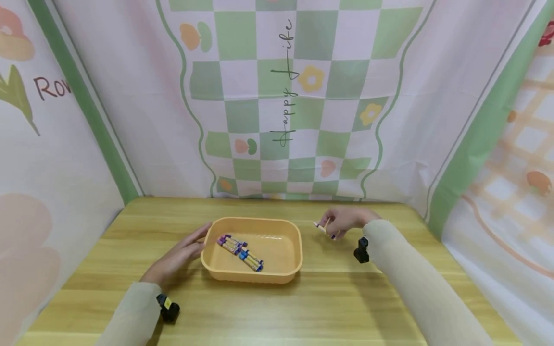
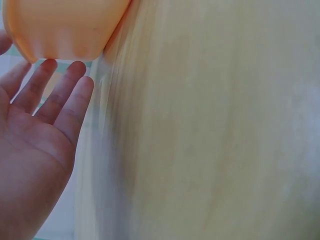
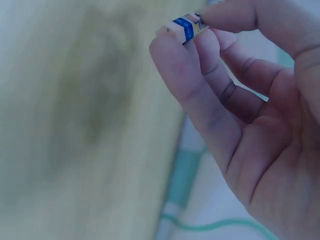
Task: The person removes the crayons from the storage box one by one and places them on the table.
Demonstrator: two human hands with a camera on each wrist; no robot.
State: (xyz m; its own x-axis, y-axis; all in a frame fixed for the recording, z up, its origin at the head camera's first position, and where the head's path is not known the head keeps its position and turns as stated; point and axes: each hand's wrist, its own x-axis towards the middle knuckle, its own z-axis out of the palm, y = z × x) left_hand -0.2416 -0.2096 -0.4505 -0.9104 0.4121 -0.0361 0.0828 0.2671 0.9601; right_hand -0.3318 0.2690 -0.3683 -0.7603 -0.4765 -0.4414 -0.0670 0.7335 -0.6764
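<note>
Right hand [image 1: 346, 220] pinches a small pale crayon-like stick with a blue band [image 3: 184, 27] between thumb and fingertips, held above the wooden table [image 1: 329, 302], right of the orange plastic tray [image 1: 283, 269]. Left hand [image 1: 175, 259], fingers straight, touches the tray's left wall. Similar purple and blue-banded sticks [image 1: 240, 251] lie inside.

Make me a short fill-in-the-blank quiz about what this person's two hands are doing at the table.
1. The right hand pinches a small ____ between thumb and fingers.
2. The left hand rests with straight fingers against the ____ side of the orange tray.
3. More crayons lie ____ the tray.
4. The tray stands on a ____ table.

Missing words: crayon; left; inside; wooden
</note>
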